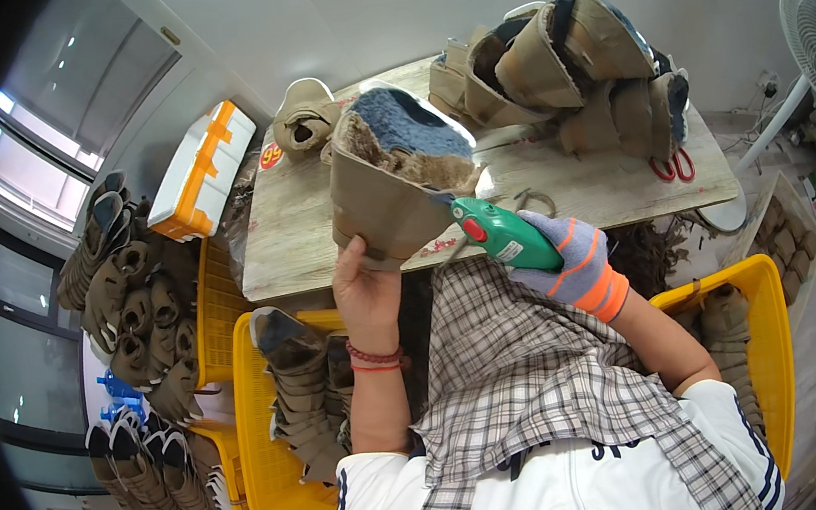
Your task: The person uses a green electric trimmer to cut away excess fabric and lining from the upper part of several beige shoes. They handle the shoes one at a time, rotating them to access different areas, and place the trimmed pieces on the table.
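Brown shoe upper [376,198] with a fuzzy blue and brown lining is held up over the near edge of the wooden table [301,242], left of its middle. The bare left hand [367,272] grips its near edge, thumb on the outer face; the other fingers are partly hidden. Gloved in grey and orange, the right hand [565,259] is closed round a green handheld tool [517,240] with a red button. The tool points left and away, its far end at the upper's right edge; whether they touch I cannot tell.

A pile of similar uppers [537,64] lies on the far right of the table, with red-handled scissors [675,166] just nearer, by the right edge. Another upper [305,118] sits far left. Nearer, a left yellow basket [263,463] and a right yellow basket [774,334] hold more uppers
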{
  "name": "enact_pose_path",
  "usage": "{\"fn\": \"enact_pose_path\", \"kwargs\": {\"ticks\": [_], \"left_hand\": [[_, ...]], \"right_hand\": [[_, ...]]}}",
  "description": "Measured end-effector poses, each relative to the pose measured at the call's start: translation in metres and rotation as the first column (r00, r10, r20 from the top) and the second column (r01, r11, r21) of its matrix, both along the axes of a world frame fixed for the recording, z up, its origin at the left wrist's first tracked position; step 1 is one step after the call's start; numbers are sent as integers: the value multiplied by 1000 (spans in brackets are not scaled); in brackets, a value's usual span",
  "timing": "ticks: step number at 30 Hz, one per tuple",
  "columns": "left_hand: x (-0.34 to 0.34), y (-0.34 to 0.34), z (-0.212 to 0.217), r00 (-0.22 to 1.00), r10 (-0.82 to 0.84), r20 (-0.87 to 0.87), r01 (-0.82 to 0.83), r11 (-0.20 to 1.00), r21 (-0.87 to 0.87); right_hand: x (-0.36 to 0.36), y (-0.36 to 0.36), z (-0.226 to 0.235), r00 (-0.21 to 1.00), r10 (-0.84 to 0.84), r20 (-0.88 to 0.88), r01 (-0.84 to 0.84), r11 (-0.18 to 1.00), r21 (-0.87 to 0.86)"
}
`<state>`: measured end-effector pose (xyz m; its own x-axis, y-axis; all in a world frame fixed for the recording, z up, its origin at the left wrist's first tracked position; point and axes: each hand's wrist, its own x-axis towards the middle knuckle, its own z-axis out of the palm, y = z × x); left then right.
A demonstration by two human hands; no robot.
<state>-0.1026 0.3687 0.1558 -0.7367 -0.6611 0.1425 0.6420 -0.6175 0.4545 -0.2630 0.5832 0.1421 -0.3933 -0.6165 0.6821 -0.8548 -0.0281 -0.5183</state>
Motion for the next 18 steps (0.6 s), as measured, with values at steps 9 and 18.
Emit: {"fn": "enact_pose_path", "kwargs": {"ticks": [9,18], "left_hand": [[-9,1,-39,885,420,203,-171,697,-696],[-111,-135,15,407,847,-342,192,-445,-875]], "right_hand": [[6,0,-2,927,-46,373,50,999,-3],[-11,21,-10,855,-202,477,186,979,81]]}}
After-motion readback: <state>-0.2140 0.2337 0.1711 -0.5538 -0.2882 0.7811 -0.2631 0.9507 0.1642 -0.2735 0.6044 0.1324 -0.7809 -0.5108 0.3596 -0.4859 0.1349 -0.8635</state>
